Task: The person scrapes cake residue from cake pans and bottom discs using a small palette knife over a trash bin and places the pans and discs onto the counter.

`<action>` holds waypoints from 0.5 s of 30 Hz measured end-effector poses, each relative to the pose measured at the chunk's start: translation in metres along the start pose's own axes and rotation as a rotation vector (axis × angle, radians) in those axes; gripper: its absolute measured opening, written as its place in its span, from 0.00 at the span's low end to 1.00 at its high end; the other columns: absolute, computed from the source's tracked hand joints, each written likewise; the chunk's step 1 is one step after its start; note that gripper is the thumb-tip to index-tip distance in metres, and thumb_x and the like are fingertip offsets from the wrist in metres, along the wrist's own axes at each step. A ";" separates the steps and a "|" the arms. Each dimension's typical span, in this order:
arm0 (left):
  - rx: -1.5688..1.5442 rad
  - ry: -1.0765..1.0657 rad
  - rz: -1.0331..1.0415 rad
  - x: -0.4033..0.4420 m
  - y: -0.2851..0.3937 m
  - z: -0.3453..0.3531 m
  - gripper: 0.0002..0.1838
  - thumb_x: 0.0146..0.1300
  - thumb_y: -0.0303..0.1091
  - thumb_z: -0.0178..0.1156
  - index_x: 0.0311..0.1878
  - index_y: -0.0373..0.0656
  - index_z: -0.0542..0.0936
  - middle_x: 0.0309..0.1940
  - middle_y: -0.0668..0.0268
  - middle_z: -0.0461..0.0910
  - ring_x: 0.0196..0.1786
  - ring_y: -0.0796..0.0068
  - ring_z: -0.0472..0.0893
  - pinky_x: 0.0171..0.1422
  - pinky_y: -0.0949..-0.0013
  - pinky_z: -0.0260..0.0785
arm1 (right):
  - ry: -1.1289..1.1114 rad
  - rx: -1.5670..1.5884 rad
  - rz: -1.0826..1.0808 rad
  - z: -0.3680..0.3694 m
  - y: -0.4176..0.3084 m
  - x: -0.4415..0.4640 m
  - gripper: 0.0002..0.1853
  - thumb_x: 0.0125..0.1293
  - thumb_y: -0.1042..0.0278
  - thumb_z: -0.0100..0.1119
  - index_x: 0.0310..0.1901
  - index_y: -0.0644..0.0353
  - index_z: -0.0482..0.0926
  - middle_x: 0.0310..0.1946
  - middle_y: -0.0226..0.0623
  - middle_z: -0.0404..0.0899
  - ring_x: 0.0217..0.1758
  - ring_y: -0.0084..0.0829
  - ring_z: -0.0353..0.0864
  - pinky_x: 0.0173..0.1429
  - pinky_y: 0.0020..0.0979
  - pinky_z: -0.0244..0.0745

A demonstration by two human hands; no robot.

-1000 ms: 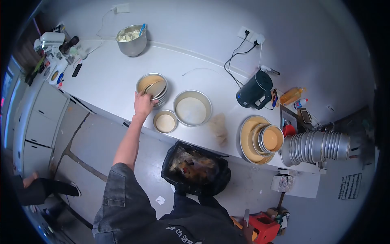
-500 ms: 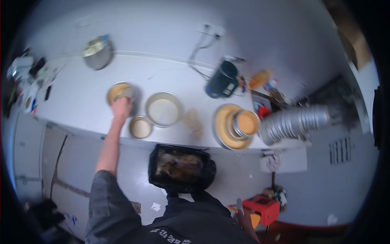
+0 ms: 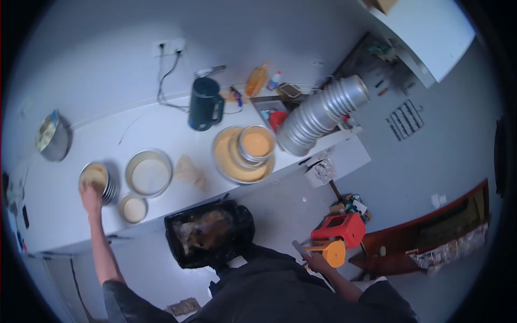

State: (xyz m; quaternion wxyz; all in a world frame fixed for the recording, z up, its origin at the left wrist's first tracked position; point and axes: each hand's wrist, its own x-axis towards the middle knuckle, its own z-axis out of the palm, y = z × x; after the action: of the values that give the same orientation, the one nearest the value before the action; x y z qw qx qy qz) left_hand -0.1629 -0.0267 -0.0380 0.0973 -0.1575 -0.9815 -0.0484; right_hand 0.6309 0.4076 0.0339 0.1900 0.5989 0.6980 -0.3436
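My left hand (image 3: 91, 196) reaches to a stack of round metal cake pans (image 3: 109, 188) at the left of the counter. Its fingers curl over the near rim of the top pan, which has something pale tan inside. Beside the stack stand a larger round pan (image 3: 149, 172) and a small pan (image 3: 133, 209), both pale inside. Low by my body, my right hand (image 3: 319, 262) is closed around a grey, flat tool (image 3: 298, 248); its exact kind is unclear. Right of the middle, smaller pans (image 3: 257, 144) with orange-tan batter sit on a wide batter-filled pan (image 3: 223, 156).
A dark green jug (image 3: 205, 105) stands near the wall with cords. Many nested metal pans (image 3: 323, 116) lean at the right. A metal bowl (image 3: 56, 144) is far left. Below the counter are a black-lined bin (image 3: 180, 250), a red stool (image 3: 350, 230) and an orange round object (image 3: 335, 254).
The view has swung, shifting the counter's things leftward. My left hand has moved from over the pan stack to its near rim. The grey tool stays in my right hand.
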 end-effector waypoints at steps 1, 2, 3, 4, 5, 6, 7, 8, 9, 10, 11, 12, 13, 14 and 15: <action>0.053 -0.146 0.006 0.004 -0.009 0.021 0.22 0.74 0.38 0.54 0.64 0.36 0.78 0.70 0.48 0.73 0.77 0.49 0.66 0.81 0.44 0.56 | -0.024 -0.047 -0.008 -0.003 0.002 0.002 0.33 0.73 0.31 0.52 0.45 0.59 0.86 0.22 0.39 0.81 0.21 0.33 0.82 0.29 0.37 0.75; -0.013 -0.132 -0.021 -0.001 -0.004 0.024 0.21 0.74 0.37 0.52 0.63 0.36 0.80 0.70 0.48 0.73 0.77 0.49 0.67 0.81 0.44 0.56 | 0.000 -0.053 -0.049 -0.004 0.008 0.011 0.33 0.73 0.30 0.53 0.44 0.58 0.85 0.21 0.36 0.80 0.22 0.32 0.82 0.29 0.36 0.76; -0.076 -0.120 -0.051 0.003 -0.002 0.016 0.20 0.73 0.36 0.51 0.61 0.37 0.82 0.70 0.49 0.73 0.77 0.50 0.67 0.81 0.44 0.55 | 0.020 -0.032 -0.040 -0.006 0.012 0.012 0.33 0.73 0.30 0.53 0.44 0.58 0.85 0.21 0.36 0.80 0.22 0.32 0.82 0.29 0.36 0.76; -0.060 -0.285 -0.096 0.011 0.008 -0.008 0.21 0.74 0.38 0.50 0.63 0.37 0.80 0.69 0.48 0.73 0.75 0.49 0.68 0.81 0.44 0.56 | 0.031 0.013 -0.035 -0.010 0.006 0.012 0.33 0.73 0.30 0.53 0.44 0.58 0.85 0.20 0.35 0.79 0.22 0.31 0.82 0.29 0.36 0.76; -0.037 -0.452 -0.143 0.017 0.018 -0.030 0.23 0.75 0.40 0.49 0.64 0.38 0.79 0.69 0.48 0.73 0.74 0.49 0.70 0.80 0.43 0.56 | 0.037 0.055 -0.032 -0.013 0.002 0.011 0.33 0.73 0.30 0.53 0.43 0.59 0.85 0.20 0.34 0.78 0.22 0.30 0.82 0.30 0.36 0.76; -0.040 -0.444 -0.127 0.018 0.018 -0.028 0.23 0.75 0.40 0.49 0.64 0.38 0.79 0.69 0.48 0.73 0.74 0.49 0.70 0.80 0.43 0.56 | 0.046 0.070 -0.028 -0.016 -0.002 0.008 0.33 0.73 0.30 0.53 0.43 0.59 0.85 0.20 0.34 0.78 0.22 0.30 0.82 0.30 0.36 0.76; -0.022 -0.257 -0.117 0.011 0.009 -0.021 0.24 0.74 0.42 0.51 0.66 0.38 0.78 0.69 0.48 0.73 0.72 0.49 0.71 0.80 0.43 0.57 | 0.058 0.056 -0.010 -0.019 -0.007 0.004 0.33 0.73 0.30 0.53 0.42 0.59 0.84 0.20 0.34 0.78 0.22 0.30 0.82 0.30 0.35 0.76; -0.008 -0.071 -0.111 0.009 0.002 -0.012 0.26 0.73 0.44 0.52 0.67 0.38 0.76 0.68 0.47 0.73 0.71 0.49 0.72 0.79 0.43 0.58 | 0.068 0.040 0.005 -0.022 -0.009 0.004 0.33 0.73 0.30 0.53 0.42 0.59 0.84 0.19 0.34 0.77 0.22 0.29 0.82 0.30 0.35 0.76; -0.010 -0.065 -0.104 0.012 0.004 -0.006 0.26 0.73 0.44 0.52 0.67 0.38 0.76 0.68 0.47 0.73 0.71 0.49 0.72 0.79 0.43 0.58 | 0.073 0.047 0.006 -0.023 -0.004 0.007 0.33 0.73 0.30 0.53 0.42 0.59 0.84 0.19 0.34 0.77 0.22 0.29 0.82 0.30 0.35 0.76; 0.050 -0.049 -0.201 0.012 0.005 0.002 0.27 0.70 0.43 0.56 0.68 0.38 0.75 0.69 0.48 0.73 0.69 0.49 0.73 0.78 0.44 0.58 | 0.052 0.078 0.025 -0.020 0.006 0.008 0.33 0.73 0.30 0.53 0.42 0.59 0.84 0.19 0.33 0.77 0.22 0.29 0.82 0.30 0.35 0.76; 0.119 -0.033 -0.307 0.009 -0.003 0.014 0.29 0.68 0.43 0.60 0.69 0.38 0.74 0.70 0.50 0.72 0.68 0.49 0.74 0.78 0.45 0.59 | 0.021 0.102 0.039 -0.016 0.015 0.008 0.33 0.73 0.30 0.52 0.42 0.60 0.84 0.19 0.33 0.77 0.22 0.29 0.82 0.29 0.35 0.76; -0.216 0.153 -0.116 0.019 -0.044 0.068 0.29 0.62 0.37 0.64 0.67 0.38 0.76 0.67 0.49 0.75 0.69 0.50 0.73 0.78 0.48 0.59 | 0.017 0.106 0.033 -0.012 0.026 0.009 0.32 0.74 0.33 0.53 0.42 0.60 0.84 0.19 0.34 0.78 0.21 0.30 0.81 0.29 0.35 0.76; -0.265 0.076 -0.103 0.016 -0.046 0.066 0.25 0.62 0.37 0.64 0.62 0.38 0.79 0.59 0.47 0.79 0.64 0.49 0.77 0.72 0.49 0.65 | -0.003 0.089 0.012 -0.011 0.037 0.008 0.30 0.74 0.35 0.53 0.42 0.60 0.84 0.20 0.35 0.78 0.21 0.30 0.81 0.29 0.36 0.76; -0.301 -0.002 -0.120 0.018 -0.048 0.051 0.22 0.62 0.38 0.64 0.57 0.37 0.82 0.52 0.46 0.84 0.59 0.48 0.82 0.66 0.49 0.72 | -0.006 0.078 0.014 -0.013 0.041 -0.001 0.28 0.75 0.38 0.54 0.42 0.60 0.84 0.19 0.36 0.78 0.20 0.31 0.81 0.28 0.36 0.75; -0.199 0.114 -0.117 0.014 -0.053 0.051 0.17 0.61 0.36 0.64 0.50 0.38 0.85 0.45 0.47 0.86 0.50 0.48 0.86 0.56 0.50 0.78 | -0.026 0.057 0.008 -0.013 0.047 -0.004 0.26 0.75 0.40 0.54 0.42 0.59 0.84 0.19 0.37 0.79 0.20 0.32 0.81 0.27 0.37 0.75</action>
State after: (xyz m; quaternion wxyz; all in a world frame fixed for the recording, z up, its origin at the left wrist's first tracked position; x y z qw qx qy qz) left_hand -0.2021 -0.0661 -0.0887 0.1340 -0.1060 -0.9722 -0.1602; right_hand 0.6796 0.4161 0.0340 0.1831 0.6025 0.6829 -0.3703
